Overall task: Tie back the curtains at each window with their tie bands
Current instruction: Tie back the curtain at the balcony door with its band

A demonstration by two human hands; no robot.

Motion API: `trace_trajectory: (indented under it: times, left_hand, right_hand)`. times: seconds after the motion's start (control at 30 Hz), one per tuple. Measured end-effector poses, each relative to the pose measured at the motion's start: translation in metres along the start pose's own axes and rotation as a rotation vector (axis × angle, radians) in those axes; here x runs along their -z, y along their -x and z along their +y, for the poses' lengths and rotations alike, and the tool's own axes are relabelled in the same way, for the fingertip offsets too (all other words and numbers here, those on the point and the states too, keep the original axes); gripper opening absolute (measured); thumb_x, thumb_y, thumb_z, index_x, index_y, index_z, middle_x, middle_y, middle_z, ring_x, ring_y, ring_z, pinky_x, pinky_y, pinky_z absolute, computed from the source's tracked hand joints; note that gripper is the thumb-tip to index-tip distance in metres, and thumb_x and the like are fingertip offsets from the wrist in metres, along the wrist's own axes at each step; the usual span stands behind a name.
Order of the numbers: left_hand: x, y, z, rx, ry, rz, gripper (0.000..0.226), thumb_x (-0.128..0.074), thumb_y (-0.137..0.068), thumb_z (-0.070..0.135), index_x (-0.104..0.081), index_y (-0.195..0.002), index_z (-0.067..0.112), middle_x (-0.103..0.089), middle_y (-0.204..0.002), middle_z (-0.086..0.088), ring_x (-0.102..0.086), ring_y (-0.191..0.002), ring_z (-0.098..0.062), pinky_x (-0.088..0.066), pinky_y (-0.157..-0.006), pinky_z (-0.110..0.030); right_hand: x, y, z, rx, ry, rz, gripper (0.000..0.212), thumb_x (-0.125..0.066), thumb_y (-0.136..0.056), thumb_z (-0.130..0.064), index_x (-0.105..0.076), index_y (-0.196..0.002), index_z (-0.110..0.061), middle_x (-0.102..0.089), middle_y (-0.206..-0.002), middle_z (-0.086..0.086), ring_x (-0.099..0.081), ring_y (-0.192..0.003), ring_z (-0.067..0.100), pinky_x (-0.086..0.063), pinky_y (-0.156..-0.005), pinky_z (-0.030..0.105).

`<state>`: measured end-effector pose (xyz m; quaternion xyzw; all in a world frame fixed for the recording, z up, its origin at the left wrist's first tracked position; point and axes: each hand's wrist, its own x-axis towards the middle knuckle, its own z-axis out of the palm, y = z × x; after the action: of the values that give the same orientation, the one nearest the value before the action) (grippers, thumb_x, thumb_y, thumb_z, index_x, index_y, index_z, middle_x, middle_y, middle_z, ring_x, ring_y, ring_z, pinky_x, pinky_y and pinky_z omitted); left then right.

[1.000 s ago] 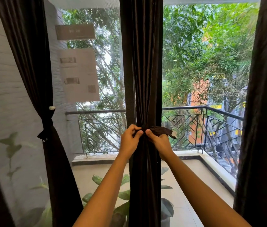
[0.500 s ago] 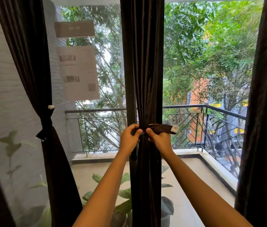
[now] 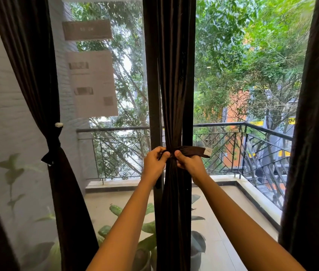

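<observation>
View: head camera, looking forward and down along both forearms.
Middle curtain (image 3: 176, 90): dark fabric gathered into a narrow column in front of the window's centre post (image 3: 151, 75), between the two panes.
Handling, curtain: judged soft and light. Its folds should compress easily, and the slight sheen suggests they may slide under a loose wrap.
Tie band (image 3: 190, 150): dark strip wrapped around the gathered curtain at about the height of the balcony railing (image 3: 252, 127).
Band end: juts out to the right and carries a pale patch (image 3: 207, 151), probably a fastener.
Handling, band: judged limp and thin. It is best held near both ends, close against the curtain, so tension is kept.
Left hand (image 3: 154, 163): fingers curled, pinching the band's left part at the curtain's left edge.
Right hand (image 3: 190, 165): thumb and curled fingers pinch the band just right of the curtain's middle, with the free end running past above the knuckles.
Hands, relation: thumbs nearly touching.
Left curtain (image 3: 35, 75): cinched by its own band (image 3: 54, 145).
Right curtain (image 3: 315, 133): hangs ungathered, with no band visible.
</observation>
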<state>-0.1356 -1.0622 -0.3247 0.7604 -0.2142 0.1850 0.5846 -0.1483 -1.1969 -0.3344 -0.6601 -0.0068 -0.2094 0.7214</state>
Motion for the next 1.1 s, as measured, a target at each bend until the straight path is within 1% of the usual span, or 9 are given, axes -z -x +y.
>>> trace_trajectory:
  times: [0.1, 0.2, 0.27, 0.33, 0.5, 0.57, 0.7, 0.87, 1.1]
  left_hand:
    - [-0.004, 0.0, 0.001, -0.005, -0.044, 0.032, 0.015, -0.058, -0.093, 0.013, -0.062, -0.105, 0.005, -0.059, -0.086, 0.004, -0.054, -0.079, -0.007, -0.039, -0.061, -0.001]
    - [-0.005, 0.003, 0.004, 0.022, -0.004, 0.028, 0.025, -0.056, -0.094, 0.012, -0.055, -0.118, 0.004, -0.057, -0.097, 0.001, -0.053, -0.078, 0.004, -0.041, -0.061, 0.001]
    - [-0.007, 0.003, 0.004, 0.022, 0.009, 0.017, 0.029, -0.055, -0.095, 0.013, -0.055, -0.123, 0.007, -0.059, -0.103, 0.001, -0.059, -0.09, -0.006, -0.043, -0.067, -0.004]
    - [-0.008, 0.004, 0.005, 0.007, 0.0, 0.01, 0.028, -0.054, -0.096, 0.015, -0.059, -0.122, 0.008, -0.061, -0.103, 0.001, -0.059, -0.098, -0.015, -0.044, -0.078, -0.018]
    - [-0.01, 0.004, 0.005, 0.039, 0.011, 0.008, 0.024, -0.057, -0.094, 0.019, -0.064, -0.114, 0.008, -0.063, -0.101, -0.001, -0.057, -0.094, -0.013, -0.045, -0.082, -0.025]
    - [-0.011, 0.003, 0.004, 0.042, 0.002, 0.003, 0.018, -0.057, -0.094, 0.02, -0.064, -0.107, 0.011, -0.062, -0.093, 0.001, -0.059, -0.09, -0.015, -0.046, -0.076, -0.026]
    - [-0.014, 0.003, 0.003, 0.045, -0.018, 0.001, 0.01, -0.056, -0.095, 0.02, -0.062, -0.097, 0.012, -0.061, -0.086, 0.002, -0.057, -0.081, -0.011, -0.041, -0.063, -0.012]
    - [-0.015, 0.002, 0.001, 0.056, 0.008, -0.018, 0.011, -0.056, -0.095, 0.02, -0.059, -0.091, 0.01, -0.062, -0.085, -0.004, -0.057, -0.08, -0.017, -0.042, -0.065, -0.023]
    - [-0.016, -0.001, -0.001, 0.119, 0.046, -0.015, 0.02, -0.058, -0.094, 0.021, -0.058, -0.105, 0.005, -0.063, -0.1, -0.007, -0.059, -0.093, -0.017, -0.048, -0.074, -0.023]
  right_hand:
    - [0.002, -0.001, 0.004, 0.021, 0.131, 0.063, 0.029, -0.068, -0.086, -0.03, -0.066, -0.103, -0.006, -0.068, -0.094, 0.008, -0.064, -0.087, 0.02, -0.051, -0.078, 0.03]
    - [0.0, 0.003, 0.002, 0.028, 0.14, 0.064, 0.036, -0.067, -0.086, -0.029, -0.065, -0.111, -0.003, -0.068, -0.105, 0.012, -0.065, -0.099, 0.024, -0.052, -0.088, 0.036]
    - [-0.002, 0.005, 0.002, 0.022, 0.08, 0.041, 0.037, -0.066, -0.088, -0.027, -0.063, -0.115, -0.002, -0.067, -0.108, 0.015, -0.066, -0.101, 0.027, -0.056, -0.087, 0.037]
    - [-0.003, 0.008, 0.001, 0.015, 0.098, 0.061, 0.038, -0.063, -0.089, -0.028, -0.062, -0.117, -0.002, -0.067, -0.11, 0.016, -0.065, -0.1, 0.025, -0.056, -0.084, 0.03]
    - [-0.002, 0.011, 0.003, 0.021, 0.197, 0.1, 0.044, -0.058, -0.091, -0.036, -0.062, -0.12, -0.003, -0.065, -0.114, 0.015, -0.06, -0.109, 0.026, -0.046, -0.095, 0.033]
    - [-0.002, 0.01, 0.003, 0.022, 0.244, 0.106, 0.045, -0.055, -0.093, -0.037, -0.061, -0.121, -0.003, -0.064, -0.115, 0.016, -0.059, -0.111, 0.027, -0.044, -0.095, 0.032]
    - [-0.002, 0.011, 0.004, 0.042, 0.268, 0.116, 0.042, -0.054, -0.094, -0.037, -0.06, -0.12, -0.004, -0.064, -0.116, 0.015, -0.058, -0.112, 0.027, -0.043, -0.096, 0.032]
    - [0.001, 0.009, 0.0, 0.001, 0.235, 0.097, 0.041, -0.057, -0.092, -0.036, -0.061, -0.119, -0.005, -0.064, -0.115, 0.014, -0.059, -0.109, 0.027, -0.046, -0.094, 0.034]
    - [0.003, 0.004, -0.002, -0.074, 0.228, 0.099, 0.041, -0.056, -0.093, -0.036, -0.062, -0.115, -0.002, -0.062, -0.102, 0.011, -0.059, -0.096, 0.024, -0.045, -0.081, 0.031]
